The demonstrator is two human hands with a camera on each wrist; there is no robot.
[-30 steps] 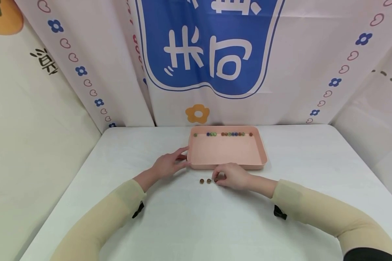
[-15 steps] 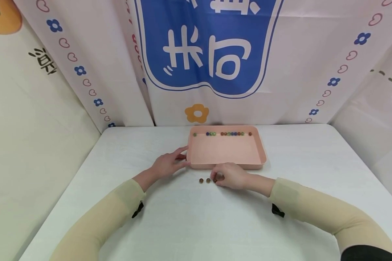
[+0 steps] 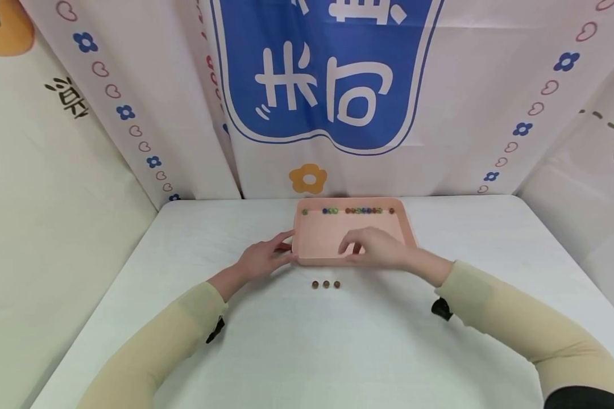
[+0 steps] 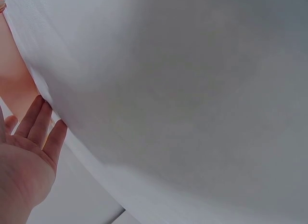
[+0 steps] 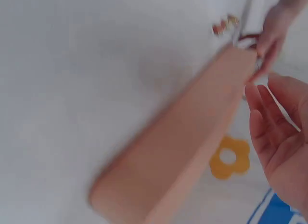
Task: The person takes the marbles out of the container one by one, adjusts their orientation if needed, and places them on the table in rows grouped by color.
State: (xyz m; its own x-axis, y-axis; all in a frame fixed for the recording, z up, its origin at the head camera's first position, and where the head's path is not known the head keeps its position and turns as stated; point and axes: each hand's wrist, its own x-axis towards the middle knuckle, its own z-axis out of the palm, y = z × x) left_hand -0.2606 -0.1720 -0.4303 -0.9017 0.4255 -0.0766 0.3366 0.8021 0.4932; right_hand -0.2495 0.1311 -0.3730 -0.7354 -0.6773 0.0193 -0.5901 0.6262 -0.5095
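A pink tray (image 3: 319, 238) lies at the table's far side, with several coloured marbles (image 3: 364, 211) lined up along its back wall. My left hand (image 3: 262, 259) touches the tray's left side with extended fingers; the left wrist view shows the same hand (image 4: 31, 156) with its palm bare. Over the tray's front part hovers my right hand (image 3: 376, 248), fingers loosely bent. Nothing shows between the fingers of that hand (image 5: 281, 130) in the right wrist view. Three brown marbles (image 3: 326, 284) sit in a short row on the table before the tray.
A white cloth covers the table (image 3: 307, 352). Behind the tray hangs a pale printed curtain (image 3: 266, 170) with a blue panel, close to the back edge. A plain pale wall covering (image 3: 56, 216) stands at the left.
My right hand has let go of the third brown marble in the row and moved up and slightly right, over the tray. The left hand stays in place.
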